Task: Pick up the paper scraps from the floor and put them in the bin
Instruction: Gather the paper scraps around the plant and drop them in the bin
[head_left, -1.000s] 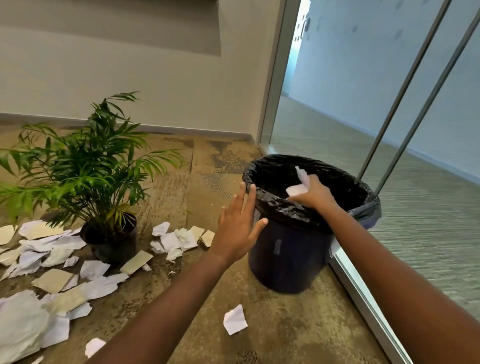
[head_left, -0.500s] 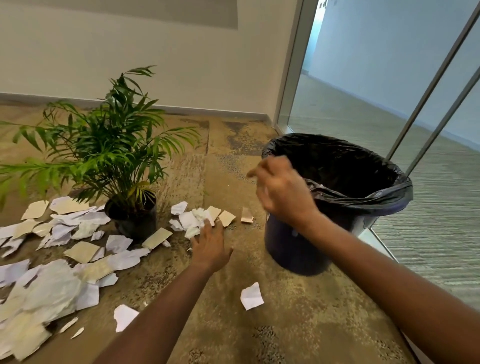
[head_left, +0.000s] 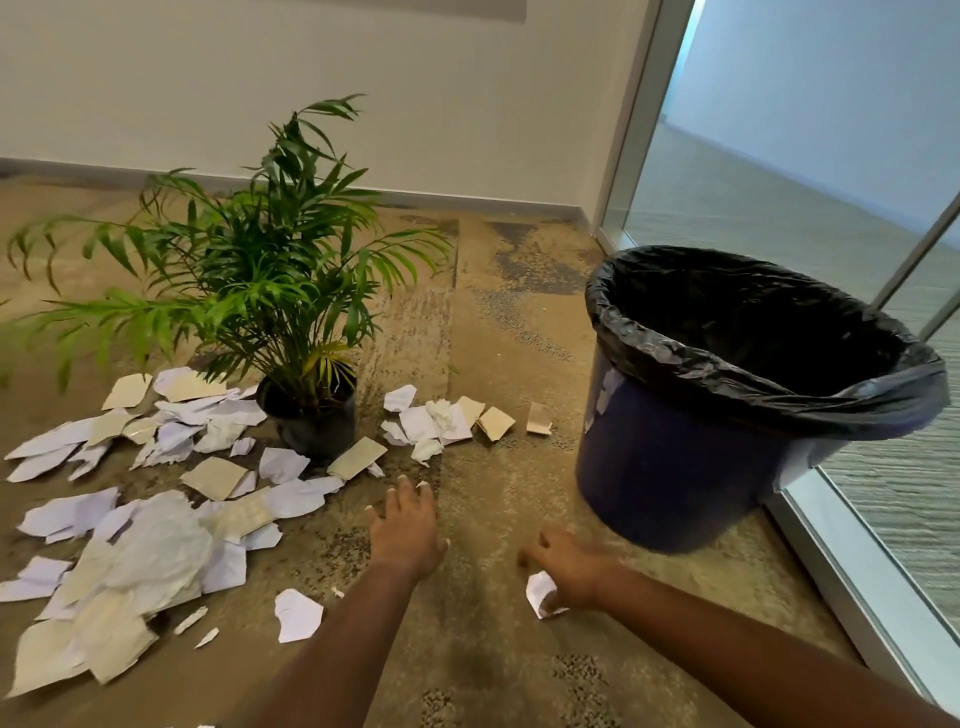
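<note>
A dark blue bin (head_left: 670, 467) with a black liner stands on the carpet at the right, next to the glass wall. Paper scraps litter the floor: a large white and beige pile (head_left: 156, 545) at the left, a smaller cluster (head_left: 447, 421) beyond my hands, and a lone white piece (head_left: 296, 616) near my left forearm. My left hand (head_left: 405, 530) hovers low over bare carpet with fingers spread, holding nothing. My right hand (head_left: 571, 569) is down on a small white scrap (head_left: 537, 592) in front of the bin and partly covers it; its grip is blurred.
A potted palm (head_left: 311, 421) stands amid the scraps, its fronds spreading over the left pile. A white wall with a baseboard (head_left: 467, 200) runs along the back. A glass partition with a metal frame (head_left: 852, 561) borders the right side, close behind the bin.
My right hand left the bin with the paper gone from it and dropped to the scrap on the floor. My left hand lowered toward the carpet. The view tilted down.
</note>
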